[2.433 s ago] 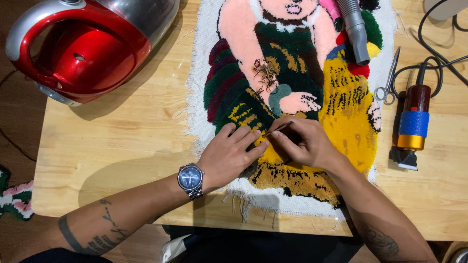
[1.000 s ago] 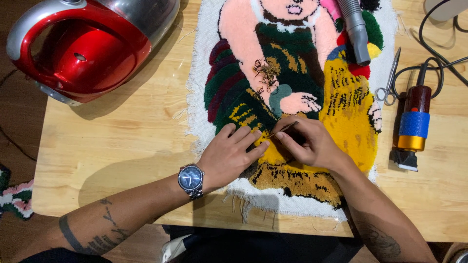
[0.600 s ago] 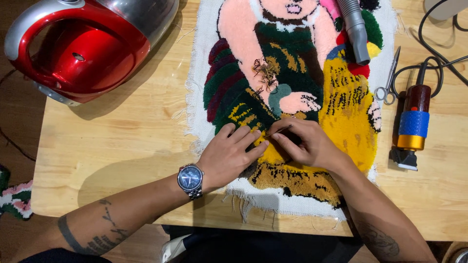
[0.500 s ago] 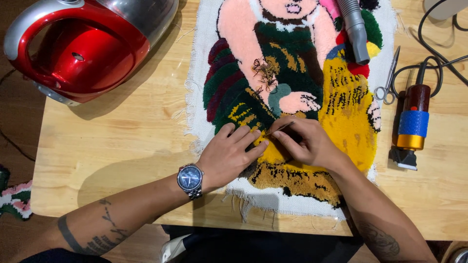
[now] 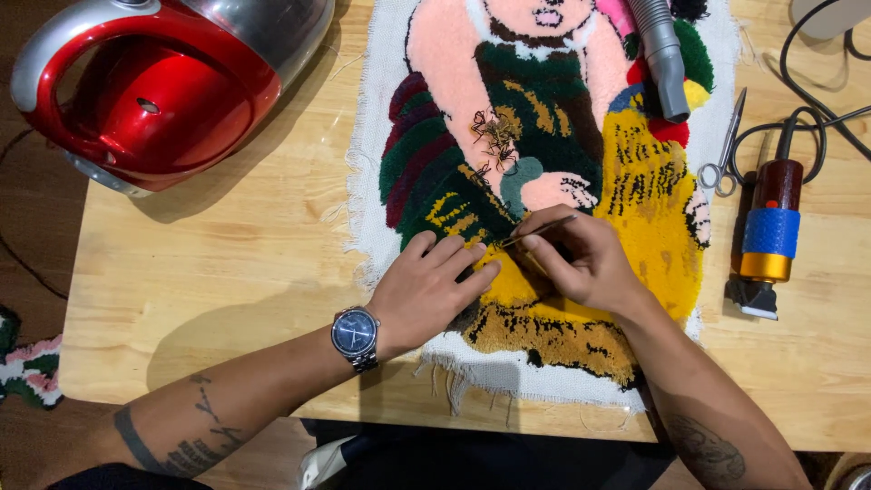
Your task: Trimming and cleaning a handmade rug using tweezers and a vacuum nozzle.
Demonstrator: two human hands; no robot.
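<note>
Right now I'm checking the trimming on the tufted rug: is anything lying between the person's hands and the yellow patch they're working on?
Nothing visible does. The left hand lies flat on the tufted rug, and the right hand holds a thin tool with its tip at the yellow pile. Loose brown yarn clippings lie higher up, away from both hands.

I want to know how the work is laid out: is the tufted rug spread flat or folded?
Spread flat: the tufted rug lies open, pile up, on the wooden table, edges unfolded.

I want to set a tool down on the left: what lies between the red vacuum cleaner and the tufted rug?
In the head view, only bare wooden tabletop lies between the red vacuum cleaner and the tufted rug, crossed by the vacuum's shadow.
</note>
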